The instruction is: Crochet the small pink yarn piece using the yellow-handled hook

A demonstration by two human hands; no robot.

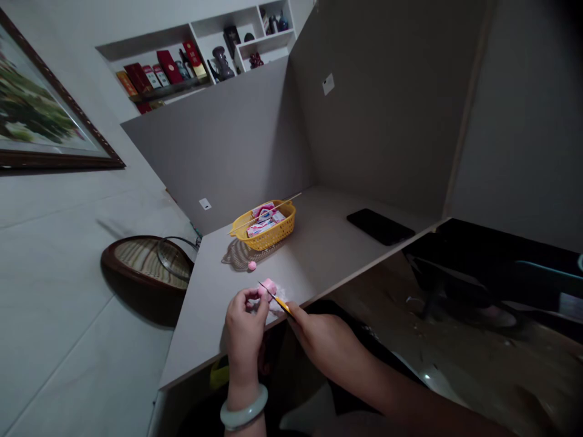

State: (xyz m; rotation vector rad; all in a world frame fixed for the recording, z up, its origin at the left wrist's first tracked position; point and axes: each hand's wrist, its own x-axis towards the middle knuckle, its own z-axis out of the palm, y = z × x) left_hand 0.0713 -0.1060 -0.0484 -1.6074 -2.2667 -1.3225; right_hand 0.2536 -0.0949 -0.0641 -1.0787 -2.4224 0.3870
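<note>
Near the table's front edge, my left hand (pixel 246 312) pinches a small pink lump (pixel 269 285), which looks soft or waxy; its material I cannot make out. A pale bangle (pixel 245 416) circles my left wrist. My right hand (pixel 314 325) grips a slim craft knife (pixel 281 302) with a yellow and black handle. Its thin dark blade lies against or just over the pink lump. Whitish scraps (pixel 285 295) are scattered beside the lump. A smaller pink ball (pixel 252 266) rests farther back on the table.
Behind stands a yellow basket (pixel 273 238) holding pink and white packets, with a thin stick (pixel 291 197) across its top. A black phone-like slab (pixel 380 226) lies to the right on the grey table (pixel 200 328). Panels rise at the back and right. A brown chair (pixel 141 285) sits left.
</note>
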